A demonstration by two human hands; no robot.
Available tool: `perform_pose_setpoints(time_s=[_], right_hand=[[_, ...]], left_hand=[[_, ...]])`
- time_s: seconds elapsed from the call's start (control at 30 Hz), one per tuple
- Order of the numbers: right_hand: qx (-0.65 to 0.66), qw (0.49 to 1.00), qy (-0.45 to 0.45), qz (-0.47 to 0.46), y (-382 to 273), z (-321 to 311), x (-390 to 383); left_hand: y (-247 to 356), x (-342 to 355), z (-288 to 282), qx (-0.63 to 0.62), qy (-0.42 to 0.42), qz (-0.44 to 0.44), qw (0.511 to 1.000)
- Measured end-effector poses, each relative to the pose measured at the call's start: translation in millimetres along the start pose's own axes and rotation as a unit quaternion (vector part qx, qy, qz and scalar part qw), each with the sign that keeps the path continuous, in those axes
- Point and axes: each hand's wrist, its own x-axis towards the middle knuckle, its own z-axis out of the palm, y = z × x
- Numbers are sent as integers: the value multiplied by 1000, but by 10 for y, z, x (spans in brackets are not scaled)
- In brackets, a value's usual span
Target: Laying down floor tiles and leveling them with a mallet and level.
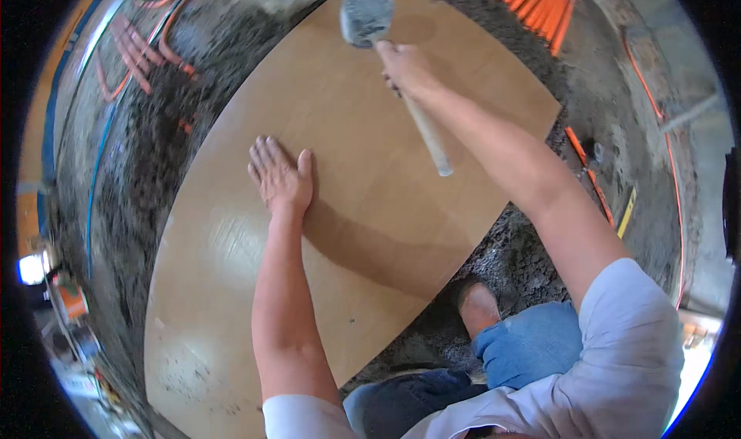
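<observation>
A large tan panel (370, 207) with a smooth face lies on dark, wet-looking ground. My left hand (279, 178) rests flat on it near its left side, palm down, fingers together and thumb out to the right. My right hand (409, 70) is closed around the pale handle of a mallet (367, 16). Its grey, whitish-smeared head is over the far part of the panel, while the handle end points back toward me. Whether the head touches the panel I cannot tell.
Orange tubes (544, 5) fan out at the far right, with reddish tubes (133, 52) at the far left. A blue line (98, 178) runs along the left. Orange pieces (590, 173) and a yellow strip (627, 214) lie right of the panel. My knee (532, 346) is beside its near edge.
</observation>
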Motion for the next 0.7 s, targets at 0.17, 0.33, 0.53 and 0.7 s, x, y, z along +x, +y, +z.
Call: perform_pose_setpoints(time_s=[0.17, 0.33, 0.53, 0.7], right_hand=[[21, 994, -82, 71, 6, 147, -11], [24, 990, -57, 124, 246, -338, -134], [-29, 980, -145, 132, -335, 423, -1436], [-112, 957, -262, 60, -318, 930, -1786]], left_hand=[[-371, -47, 27, -41, 9, -3, 999], [-1640, -854, -26, -24, 52, -192, 980], [-3428, -2133, -240, 0, 74, -543, 836], [-3823, -2243, -269, -27, 80, -608, 790]])
